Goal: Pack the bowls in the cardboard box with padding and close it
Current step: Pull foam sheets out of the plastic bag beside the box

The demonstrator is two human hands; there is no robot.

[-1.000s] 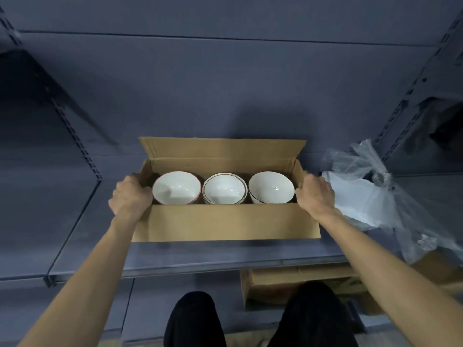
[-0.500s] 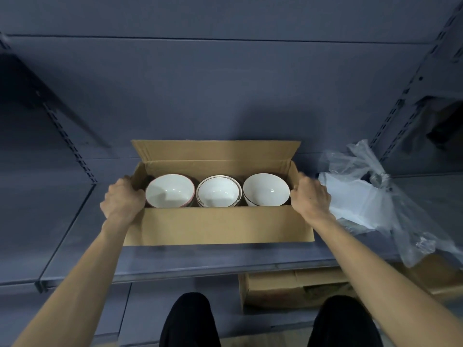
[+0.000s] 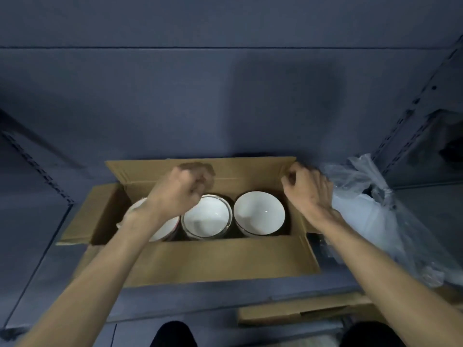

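An open cardboard box (image 3: 213,259) sits on a grey shelf. Three white bowls stand in a row inside: the left bowl (image 3: 164,229) partly under my wrist, the middle bowl (image 3: 208,216) and the right bowl (image 3: 259,212). The back flap (image 3: 240,169) stands upright, and the left side flap (image 3: 87,216) lies folded outward. My left hand (image 3: 183,191) hovers blurred over the left bowl, fingers curled in front of the back flap. My right hand (image 3: 308,194) has its fingers curled round the back flap's right corner.
A clear plastic bag (image 3: 363,216) holding white padding sheets lies just right of the box, touching it. Flat cardboard (image 3: 300,311) lies on the lower level under the shelf (image 3: 37,246). The grey back wall stands close behind the box.
Both hands left the box's ends and rose to the back flap. The left side flap now lies folded outward. The camera moved closer.
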